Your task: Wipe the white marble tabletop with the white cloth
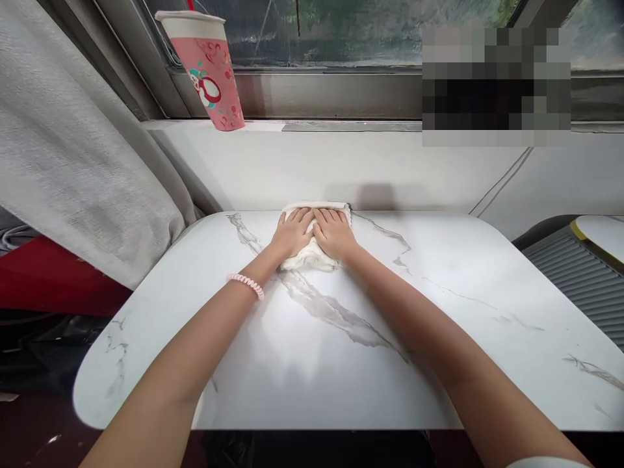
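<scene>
Both of my hands lie flat, side by side, on a white cloth at the far edge of a white marble-patterned table. My left hand presses on the cloth's left part, its fingers stretched toward the wall. Beside it, my right hand covers the right part with fingers extended, and the two hands touch or nearly touch. The cloth looks folded or bunched, and its middle is partly hidden under the palms. A pink coiled band circles my left wrist.
A pink paper cup with a red straw stands on the window ledge. A light grey curtain hangs at the left, reaching the table's edge. Beyond the table's right side is a grey ribbed surface. A pixelated patch hides part of the window.
</scene>
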The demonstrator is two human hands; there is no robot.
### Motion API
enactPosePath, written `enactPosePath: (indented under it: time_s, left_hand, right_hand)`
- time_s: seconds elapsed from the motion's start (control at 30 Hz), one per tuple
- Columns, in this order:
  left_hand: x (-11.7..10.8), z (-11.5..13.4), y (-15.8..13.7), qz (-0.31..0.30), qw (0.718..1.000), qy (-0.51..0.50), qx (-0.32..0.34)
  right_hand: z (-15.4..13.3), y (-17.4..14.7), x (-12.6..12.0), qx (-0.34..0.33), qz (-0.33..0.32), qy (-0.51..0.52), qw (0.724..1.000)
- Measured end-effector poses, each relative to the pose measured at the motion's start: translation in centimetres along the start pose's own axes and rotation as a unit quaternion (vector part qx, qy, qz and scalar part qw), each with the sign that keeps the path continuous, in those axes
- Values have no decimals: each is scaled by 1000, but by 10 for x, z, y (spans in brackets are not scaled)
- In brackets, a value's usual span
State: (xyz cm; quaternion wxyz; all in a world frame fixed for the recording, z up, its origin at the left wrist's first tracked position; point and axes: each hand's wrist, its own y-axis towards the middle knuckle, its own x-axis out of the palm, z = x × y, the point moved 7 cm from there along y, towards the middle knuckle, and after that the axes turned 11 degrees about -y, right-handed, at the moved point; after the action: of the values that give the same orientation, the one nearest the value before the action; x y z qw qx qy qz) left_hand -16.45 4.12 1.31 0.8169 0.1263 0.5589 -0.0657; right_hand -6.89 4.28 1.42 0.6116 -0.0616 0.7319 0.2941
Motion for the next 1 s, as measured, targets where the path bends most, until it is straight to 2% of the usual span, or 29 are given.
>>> enactPosePath:
  time_s: [0.27,0.53,0.73,1.0]
  left_hand:
    - [1,-9,21,11,1000,-7,28]
    - [2,-9,20,13,1000,3,17]
    - [3,-6,8,8,1000,15,-1]
    - [0,5,-30,1,999,26,-19]
  right_hand:
    - [7,17,5,21,4,-9,1000]
    - [6,14,5,24,-9,-18,1000]
    - [2,6,4,17,2,-6,1000]
    - [-18,-23,-5,-12,3,1,1000]
